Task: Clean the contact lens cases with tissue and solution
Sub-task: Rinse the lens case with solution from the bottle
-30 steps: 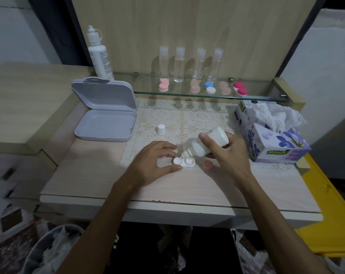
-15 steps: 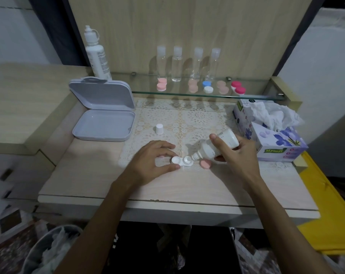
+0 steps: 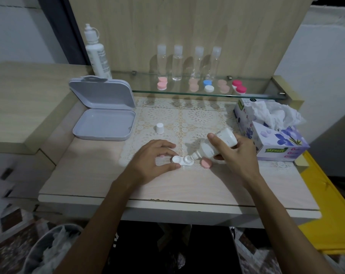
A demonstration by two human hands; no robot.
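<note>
Tall bottle, far left: a tall white plastic solution bottle (image 3: 97,54) stands upright at the left end of the glass shelf (image 3: 266,94), not in use.
Box: a pale grey plastic box with hinged lid (image 3: 104,113) lies open on the pale wooden worktop (image 3: 88,175), below that bottle.
Small cap: a small white plastic cap (image 3: 160,128) stands alone on the cream lace mat (image 3: 197,117), well apart from the hands; I judge it belongs to the bottle in use.
Left hand: the left hand (image 3: 154,161) rests on the worktop, and its grip is narrow, thumb and fingertips pinching the left end of the case to keep it in place.
Case in work: the white double-cup plastic contact lens case (image 3: 182,160) lies open at the front edge of the mat, between the two hands.
Right hand: the right hand (image 3: 235,155) has its grip closed round a small white plastic squeeze bottle (image 3: 215,145), tilted down, the nozzle just over the right cup.
Pink cap: a round pink plastic lid (image 3: 205,163) lies just beside the case, on its right.
Tissues: a flowered cardboard tissue box (image 3: 274,143) stands at the right, with white tissue pulled up.
Shelf row: four clear small bottles (image 3: 189,63) and several closed coloured lens cases (image 3: 209,86) wait there.
Progress: early, in my judgement. One case is opened and receives solution; wiping with tissue is not yet done, and the shelf cases look untouched.
</note>
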